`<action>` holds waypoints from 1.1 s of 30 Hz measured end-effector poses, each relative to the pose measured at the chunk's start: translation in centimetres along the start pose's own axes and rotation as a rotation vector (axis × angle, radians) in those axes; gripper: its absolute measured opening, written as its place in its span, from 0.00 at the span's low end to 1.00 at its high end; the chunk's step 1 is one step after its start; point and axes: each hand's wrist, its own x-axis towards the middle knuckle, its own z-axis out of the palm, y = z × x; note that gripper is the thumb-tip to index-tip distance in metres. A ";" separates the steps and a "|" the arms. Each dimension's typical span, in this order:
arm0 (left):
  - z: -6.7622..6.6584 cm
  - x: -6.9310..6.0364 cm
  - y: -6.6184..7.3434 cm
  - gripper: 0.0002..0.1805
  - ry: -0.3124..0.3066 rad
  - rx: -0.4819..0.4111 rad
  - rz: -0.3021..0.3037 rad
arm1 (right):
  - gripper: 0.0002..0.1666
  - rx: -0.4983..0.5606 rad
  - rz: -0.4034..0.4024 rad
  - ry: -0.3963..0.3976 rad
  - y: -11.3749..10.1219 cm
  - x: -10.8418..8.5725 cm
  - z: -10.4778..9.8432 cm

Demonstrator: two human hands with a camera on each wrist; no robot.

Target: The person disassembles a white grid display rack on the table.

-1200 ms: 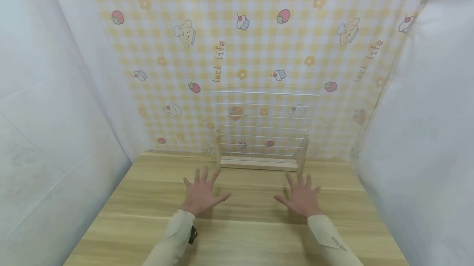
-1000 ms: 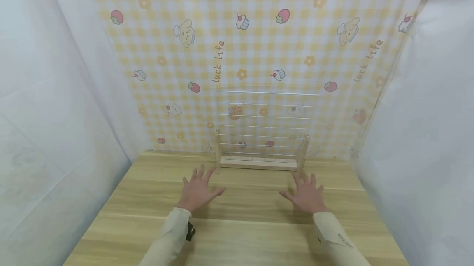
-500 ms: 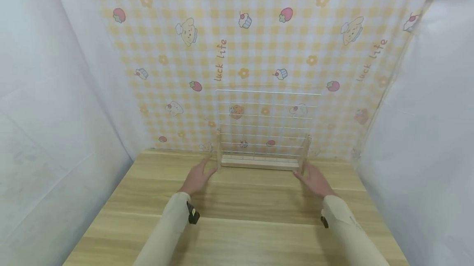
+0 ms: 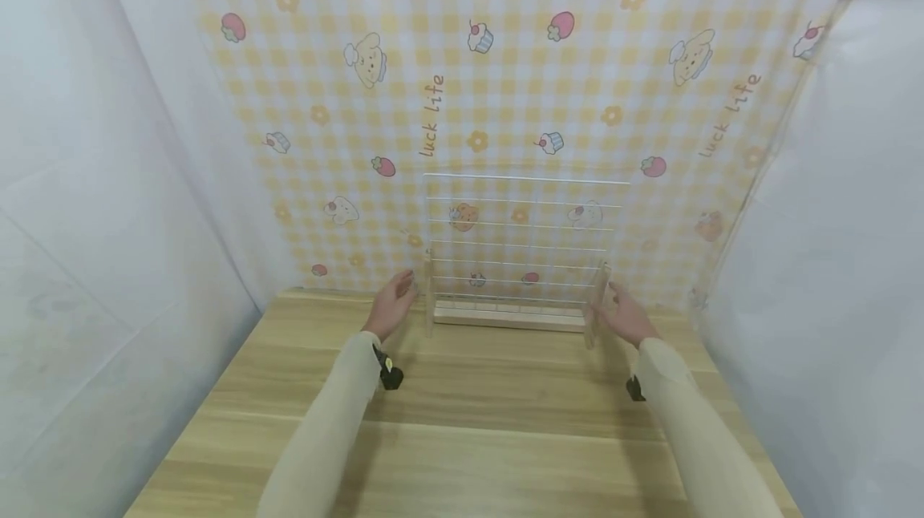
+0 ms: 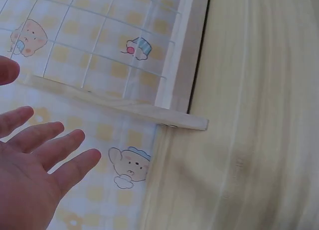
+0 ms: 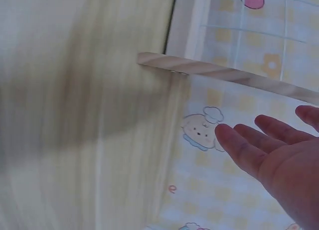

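A white wire grid rack with a wooden base (image 4: 508, 316) and wooden side uprights stands at the back of the table. My left hand (image 4: 391, 305) is beside its left upright (image 4: 429, 297). In the left wrist view, the left hand (image 5: 35, 170) has loosely extended fingers and a gap to the upright (image 5: 119, 104). Just outside the right upright (image 4: 597, 305) is my right hand (image 4: 626, 316). The right wrist view has the right hand (image 6: 279, 158) with fingers extended, apart from the wooden upright (image 6: 224, 73). Neither hand holds anything.
A pale wooden table (image 4: 476, 398) spreads out before the rack. Behind it hangs a yellow checked cloth (image 4: 498, 93) with cartoon prints. White sheets (image 4: 123, 205) close off the left and right sides. A dark device (image 4: 390, 374) sits at the left wrist.
Both hands have moved forward from over the table in front of the rack to its outer sides. Their spread fingers have come together somewhat. The rack stays in place.
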 end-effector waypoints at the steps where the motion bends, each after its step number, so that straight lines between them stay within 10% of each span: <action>1: -0.1 0.2 0.3 0.31 0.003 -0.004 -0.001 | 0.53 0.000 -0.004 0.003 -0.2 0.2 -0.3; 17: -0.3 4.3 3.7 0.36 -0.027 0.074 -0.050 | 0.55 -0.012 -0.035 0.022 -4.4 2.1 -4.2; 33: 1.0 5.7 3.6 0.39 -0.084 0.031 -0.065 | 0.51 0.071 0.028 0.042 -4.2 2.5 -3.4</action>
